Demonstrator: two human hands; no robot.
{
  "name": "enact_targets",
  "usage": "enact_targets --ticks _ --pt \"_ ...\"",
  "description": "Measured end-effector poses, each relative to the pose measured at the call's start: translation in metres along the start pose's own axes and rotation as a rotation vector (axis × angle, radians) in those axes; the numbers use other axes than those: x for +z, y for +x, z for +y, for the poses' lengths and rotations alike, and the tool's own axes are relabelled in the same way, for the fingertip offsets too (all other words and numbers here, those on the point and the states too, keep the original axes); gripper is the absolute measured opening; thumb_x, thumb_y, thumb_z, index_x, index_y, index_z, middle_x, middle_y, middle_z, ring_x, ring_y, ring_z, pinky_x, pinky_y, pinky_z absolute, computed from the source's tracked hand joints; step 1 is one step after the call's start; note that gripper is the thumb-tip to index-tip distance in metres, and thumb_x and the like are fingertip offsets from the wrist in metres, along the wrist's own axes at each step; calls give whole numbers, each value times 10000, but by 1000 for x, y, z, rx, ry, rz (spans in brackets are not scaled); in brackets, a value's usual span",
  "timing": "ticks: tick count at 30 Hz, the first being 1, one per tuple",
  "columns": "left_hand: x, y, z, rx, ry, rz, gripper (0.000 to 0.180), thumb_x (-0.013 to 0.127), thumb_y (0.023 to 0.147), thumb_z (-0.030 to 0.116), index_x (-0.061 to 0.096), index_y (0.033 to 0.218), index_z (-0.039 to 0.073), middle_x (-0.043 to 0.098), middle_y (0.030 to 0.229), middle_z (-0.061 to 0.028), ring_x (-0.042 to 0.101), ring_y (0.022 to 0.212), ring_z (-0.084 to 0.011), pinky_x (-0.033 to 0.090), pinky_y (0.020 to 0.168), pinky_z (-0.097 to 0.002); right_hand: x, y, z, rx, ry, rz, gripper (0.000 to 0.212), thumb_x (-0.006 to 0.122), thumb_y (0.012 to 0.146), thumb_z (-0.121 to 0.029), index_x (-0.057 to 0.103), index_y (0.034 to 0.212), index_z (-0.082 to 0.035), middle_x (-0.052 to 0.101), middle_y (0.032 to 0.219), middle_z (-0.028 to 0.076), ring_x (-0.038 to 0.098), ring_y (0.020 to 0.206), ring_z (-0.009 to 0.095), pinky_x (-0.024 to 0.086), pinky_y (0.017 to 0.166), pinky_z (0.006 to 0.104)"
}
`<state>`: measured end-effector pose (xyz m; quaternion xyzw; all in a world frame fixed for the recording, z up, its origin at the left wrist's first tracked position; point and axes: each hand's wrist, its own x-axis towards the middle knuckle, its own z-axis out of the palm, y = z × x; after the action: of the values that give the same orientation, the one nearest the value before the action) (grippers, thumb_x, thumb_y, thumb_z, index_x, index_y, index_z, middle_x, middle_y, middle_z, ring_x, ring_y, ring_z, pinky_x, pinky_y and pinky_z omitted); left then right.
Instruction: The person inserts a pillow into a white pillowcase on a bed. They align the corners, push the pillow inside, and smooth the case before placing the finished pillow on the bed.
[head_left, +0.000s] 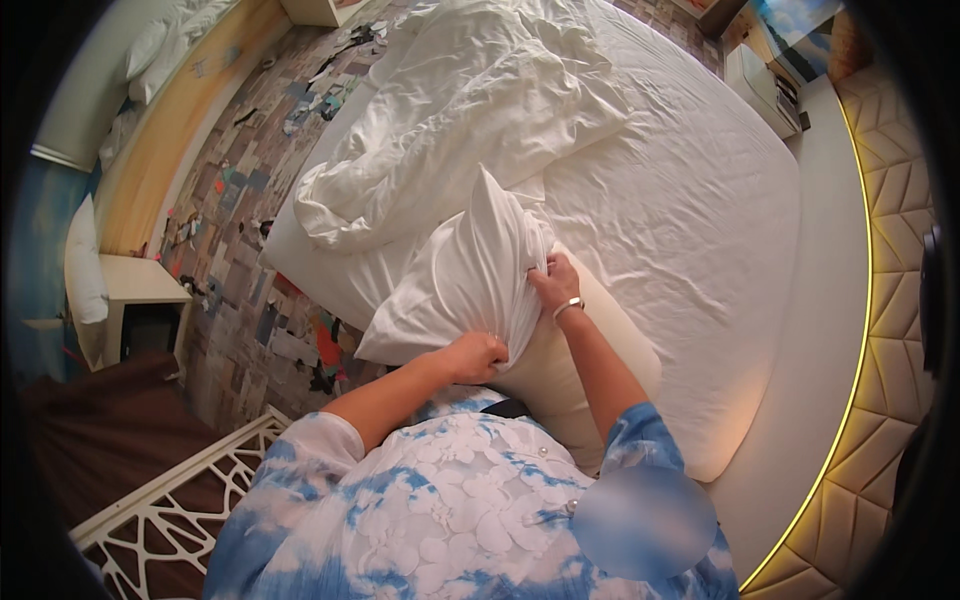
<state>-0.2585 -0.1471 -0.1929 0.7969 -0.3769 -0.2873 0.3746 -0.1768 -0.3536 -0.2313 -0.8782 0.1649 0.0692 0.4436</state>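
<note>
A white pillowcase (pixel 440 275) covers the far part of a cream pillow (pixel 590 365), which lies tilted at the near edge of the bed against my front. My left hand (pixel 474 357) is closed on the near left side of the pillowcase's opening. Farther off, my right hand (pixel 556 283), with a pale band at the wrist, grips the opposite side of that opening. Between both hands the cloth is bunched in folds, and one corner of it points up. The near right part of the pillow is bare.
A rumpled white duvet (pixel 470 110) lies on the bed's far left, over a white sheet (pixel 690 220). At the left stand a small bedside table (pixel 145 285) and a white lattice panel (pixel 190 500). A padded, lit headboard (pixel 880 330) curves along the right.
</note>
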Motion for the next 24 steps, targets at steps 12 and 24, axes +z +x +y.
enact_targets --ticks 12,24 --pt "13 -26 -10 -177 67 -208 141 593 625 91 635 753 52 648 836 -154 615 845 -350 485 711 -435 -9 27 39 95 -536 -402 559 361 886 -431 568 1187 -8 576 1196 250 544 1126 394 420 950 460" --pt "-13 -10 15 -238 128 381 329 715 740 271 647 945 22 638 938 -191 607 900 -355 484 769 -424 -86 -65 -63 31 635 261 245 481 848 -179 555 754 35 528 689 99 460 678 193 384 654 366"
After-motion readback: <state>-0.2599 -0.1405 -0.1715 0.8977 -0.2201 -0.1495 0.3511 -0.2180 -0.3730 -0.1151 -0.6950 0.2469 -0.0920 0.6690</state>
